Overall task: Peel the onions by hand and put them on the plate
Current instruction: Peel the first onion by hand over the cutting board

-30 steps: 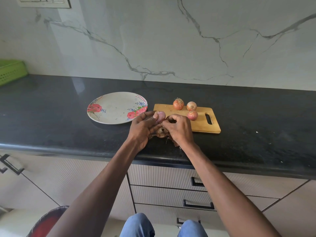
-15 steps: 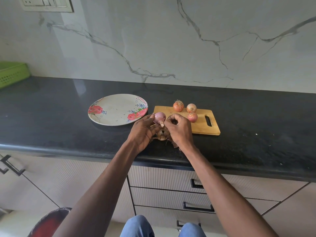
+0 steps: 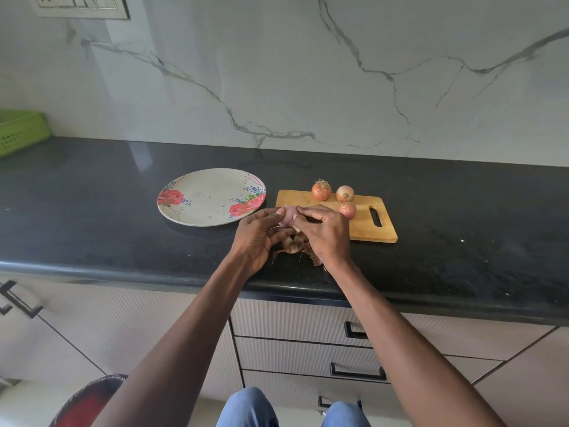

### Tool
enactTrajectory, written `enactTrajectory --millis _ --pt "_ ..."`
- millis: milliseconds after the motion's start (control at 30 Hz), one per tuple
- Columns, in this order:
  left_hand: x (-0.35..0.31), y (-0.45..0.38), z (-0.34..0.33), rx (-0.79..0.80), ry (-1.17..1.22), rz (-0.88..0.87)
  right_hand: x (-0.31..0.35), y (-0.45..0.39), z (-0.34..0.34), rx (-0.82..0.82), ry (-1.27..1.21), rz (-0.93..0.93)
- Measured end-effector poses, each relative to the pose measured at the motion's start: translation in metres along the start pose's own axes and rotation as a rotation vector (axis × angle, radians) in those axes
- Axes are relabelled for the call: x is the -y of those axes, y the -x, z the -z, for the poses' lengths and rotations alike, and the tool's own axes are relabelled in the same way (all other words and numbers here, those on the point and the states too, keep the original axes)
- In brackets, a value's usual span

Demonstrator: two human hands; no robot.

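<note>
Now both my hands, left hand [image 3: 257, 234] and right hand [image 3: 326, 232], grip pale onion [image 3: 287, 216] low over skin scraps [image 3: 292, 247], so peel drops beside plate [image 3: 203, 180].

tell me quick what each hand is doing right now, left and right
Left hand: closed, holding the pale peeled onion.
Right hand: closed, fingers curled on the same onion, pinching at it.
</note>
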State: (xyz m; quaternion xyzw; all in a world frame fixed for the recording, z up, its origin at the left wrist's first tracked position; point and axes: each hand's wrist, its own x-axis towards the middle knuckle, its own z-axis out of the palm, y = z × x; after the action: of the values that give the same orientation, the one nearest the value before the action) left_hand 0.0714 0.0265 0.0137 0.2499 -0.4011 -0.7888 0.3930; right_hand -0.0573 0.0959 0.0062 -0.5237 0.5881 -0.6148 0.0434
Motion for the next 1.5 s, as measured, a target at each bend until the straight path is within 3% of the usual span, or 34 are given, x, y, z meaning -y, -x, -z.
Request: enactTrajectory --millis 1033,1267,1500 --pt "0.0 0.003 -0.003 -0.018 -0.067 -0.042 0.001 0.001 0.0 0.004 -0.046 -0.025" --pt "0.002 0.0 0.0 -0.039 -0.086 -0.043 -0.006 -0.004 -0.003 -0.043 0.016 -0.136" --pt "0.005 -0.004 0.0 -0.069 -0.122 -0.059 -0.01 -0.003 -0.001 -0.073 0.079 0.075"
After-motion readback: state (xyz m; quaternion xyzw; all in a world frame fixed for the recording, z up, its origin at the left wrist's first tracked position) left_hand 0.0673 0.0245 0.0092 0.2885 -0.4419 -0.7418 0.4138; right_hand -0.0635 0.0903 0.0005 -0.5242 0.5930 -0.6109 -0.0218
